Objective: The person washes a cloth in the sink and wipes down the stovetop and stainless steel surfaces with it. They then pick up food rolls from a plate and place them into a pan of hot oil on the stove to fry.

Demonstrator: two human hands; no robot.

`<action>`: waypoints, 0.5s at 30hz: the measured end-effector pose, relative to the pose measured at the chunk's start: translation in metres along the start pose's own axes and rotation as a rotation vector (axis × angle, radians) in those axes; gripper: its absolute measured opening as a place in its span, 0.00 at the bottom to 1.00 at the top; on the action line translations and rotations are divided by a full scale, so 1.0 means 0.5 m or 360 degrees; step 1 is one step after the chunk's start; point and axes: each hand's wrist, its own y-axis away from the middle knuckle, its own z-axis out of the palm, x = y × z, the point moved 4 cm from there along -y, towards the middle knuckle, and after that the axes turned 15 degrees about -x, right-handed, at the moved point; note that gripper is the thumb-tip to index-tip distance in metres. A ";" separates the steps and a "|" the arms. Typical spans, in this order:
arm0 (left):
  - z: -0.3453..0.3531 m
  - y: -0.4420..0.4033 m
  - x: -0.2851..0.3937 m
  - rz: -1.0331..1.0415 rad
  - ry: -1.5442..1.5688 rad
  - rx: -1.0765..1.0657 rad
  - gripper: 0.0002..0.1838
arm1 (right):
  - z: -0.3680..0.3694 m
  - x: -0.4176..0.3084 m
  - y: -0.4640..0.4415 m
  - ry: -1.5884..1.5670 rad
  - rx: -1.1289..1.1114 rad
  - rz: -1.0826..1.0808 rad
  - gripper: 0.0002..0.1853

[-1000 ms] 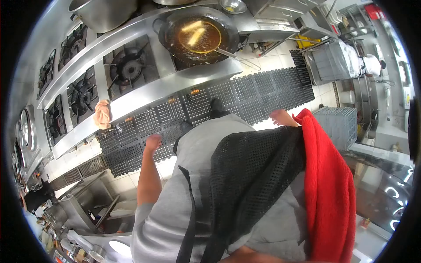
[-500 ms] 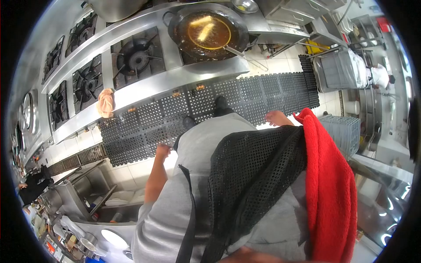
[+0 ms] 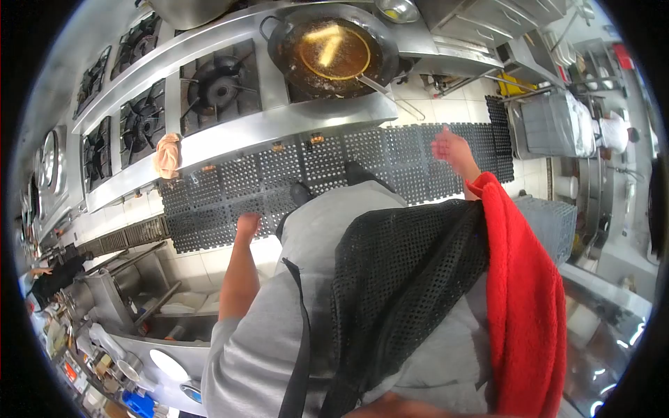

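My right hand [image 3: 451,148] is stretched forward over the black floor mat, its fingers apart and holding nothing. My left hand [image 3: 248,224] hangs at my other side with the fingers curled in; nothing shows in it. Ahead of me a large wok [image 3: 279,49] of dark oil sits on the stove. Inside it rests a round wire skimmer [image 3: 367,66], its handle [image 3: 376,86] leaning out over the wok's near right rim. Two golden pieces of food [image 3: 330,51] lie in the oil within the skimmer's ring. Both hands are apart from the wok.
Left of the wok are several gas burners [image 3: 219,87]. An orange cloth [image 3: 167,156] hangs on the stove's front edge. A metal bowl [image 3: 397,10] stands beyond the wok. Grey bins [image 3: 557,124] stand at right, near another person [image 3: 614,134]. Behind me is a steel counter [image 3: 202,376].
My right hand has swung forward toward the stove and its fingers have spread. My left hand has shifted slightly back and left. The wok, skimmer and food stay in place.
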 end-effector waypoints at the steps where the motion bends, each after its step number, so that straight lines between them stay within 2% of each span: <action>1: 0.004 -0.012 0.013 0.0001 0.0009 0.0028 0.12 | 0.011 -0.034 -0.013 -0.0012 -0.0066 -0.0030 0.35; 3: 0.013 -0.019 0.044 0.0172 -0.0011 0.0221 0.11 | 0.040 -0.099 -0.030 -0.0018 -0.0213 -0.0084 0.37; 5: 0.044 0.003 0.088 0.0126 0.0152 0.0297 0.10 | 0.094 -0.157 -0.034 -0.0071 -0.0528 -0.0097 0.39; 7: 0.093 0.032 0.120 0.0075 0.0312 0.0362 0.09 | 0.128 -0.197 -0.049 -0.0045 -0.0600 -0.0015 0.36; 9: 0.144 0.069 0.137 0.0017 0.0106 0.0386 0.10 | 0.149 -0.220 -0.073 0.0136 -0.0844 0.0034 0.30; 10: 0.170 0.069 0.114 -0.0037 0.0348 0.0422 0.10 | 0.156 -0.227 -0.079 0.0070 -0.0870 0.0069 0.21; 11: 0.193 0.077 0.093 -0.0047 0.0358 0.0451 0.10 | 0.148 -0.226 -0.093 0.0076 -0.0903 0.0071 0.21; 13: 0.256 0.106 0.093 -0.0239 0.0323 0.0354 0.10 | 0.145 -0.220 -0.121 0.0157 -0.1151 0.0040 0.15; 14: 0.288 0.126 0.099 -0.0279 0.0309 0.0361 0.10 | 0.141 -0.216 -0.129 -0.0002 -0.1175 0.0058 0.11; 15: 0.322 0.155 0.115 -0.0324 0.0299 0.0364 0.10 | 0.136 -0.217 -0.134 0.0002 -0.1200 0.0073 0.11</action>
